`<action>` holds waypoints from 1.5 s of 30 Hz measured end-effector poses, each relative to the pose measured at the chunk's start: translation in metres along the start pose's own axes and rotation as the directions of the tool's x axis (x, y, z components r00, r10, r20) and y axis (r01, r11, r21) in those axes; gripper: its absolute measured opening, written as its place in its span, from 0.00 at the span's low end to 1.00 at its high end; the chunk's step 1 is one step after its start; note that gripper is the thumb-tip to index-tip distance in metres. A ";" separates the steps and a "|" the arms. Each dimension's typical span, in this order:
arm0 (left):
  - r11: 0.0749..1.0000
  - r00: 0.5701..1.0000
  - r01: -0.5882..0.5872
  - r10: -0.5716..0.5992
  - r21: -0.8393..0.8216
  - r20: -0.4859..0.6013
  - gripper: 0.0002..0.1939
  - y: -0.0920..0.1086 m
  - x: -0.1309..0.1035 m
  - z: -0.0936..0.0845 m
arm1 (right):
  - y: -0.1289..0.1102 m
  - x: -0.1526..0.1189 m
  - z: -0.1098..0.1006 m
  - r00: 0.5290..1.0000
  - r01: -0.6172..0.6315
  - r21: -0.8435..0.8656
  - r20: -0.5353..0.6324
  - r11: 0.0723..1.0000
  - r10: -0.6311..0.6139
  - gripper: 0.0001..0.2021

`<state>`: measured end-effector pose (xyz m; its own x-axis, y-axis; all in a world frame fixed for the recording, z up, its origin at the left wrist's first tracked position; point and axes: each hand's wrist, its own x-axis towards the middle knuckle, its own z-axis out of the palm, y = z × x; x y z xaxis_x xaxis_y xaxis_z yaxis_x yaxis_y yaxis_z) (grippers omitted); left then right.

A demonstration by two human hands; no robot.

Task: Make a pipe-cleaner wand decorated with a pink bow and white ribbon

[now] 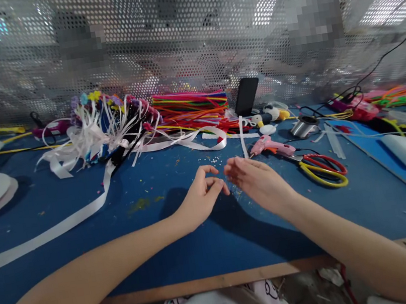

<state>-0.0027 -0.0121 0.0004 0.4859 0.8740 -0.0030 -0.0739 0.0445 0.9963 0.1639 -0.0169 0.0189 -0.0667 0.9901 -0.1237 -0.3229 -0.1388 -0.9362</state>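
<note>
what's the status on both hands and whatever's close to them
Left hand, right hand: loosely open, nothing visibly held. White specks just beyond them. Pink glue gun, scissors close on the right.

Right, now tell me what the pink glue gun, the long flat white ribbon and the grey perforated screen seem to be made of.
Pink glue gun: probably moulded plastic, judging by its smooth, evenly coloured body.
Long flat white ribbon: likely satin-like fabric, from its soft sheen; the fibre I cannot tell.
Grey perforated screen: apparently sheet metal, given its dull shine and regular round holes.
</note>
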 end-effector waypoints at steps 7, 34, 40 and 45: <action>0.980 0.997 0.062 -0.068 0.188 0.023 0.08 -0.007 0.009 -0.013 | -0.009 0.007 -0.025 0.978 0.196 -0.191 -0.035 0.962 -0.206 0.13; 0.970 0.939 -0.219 0.240 0.108 -0.248 0.11 -0.023 0.024 -0.019 | 0.011 0.004 -0.031 0.911 0.329 -0.741 0.413 0.586 0.011 0.18; 0.965 0.965 -0.176 0.208 0.193 -0.157 0.14 -0.022 0.022 -0.019 | 0.012 0.008 -0.034 0.941 0.306 -0.719 0.328 0.624 -0.084 0.20; 0.976 0.987 -0.117 0.134 0.183 -0.085 0.16 -0.017 0.020 -0.018 | 0.012 0.005 -0.031 0.949 0.305 -0.663 0.276 0.684 -0.155 0.18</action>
<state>-0.0072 0.0128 -0.0185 0.3957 0.9101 0.1233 0.0308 -0.1474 0.9886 0.1889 -0.0127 -0.0036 -0.2742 0.9544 0.1184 0.3849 0.2217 -0.8959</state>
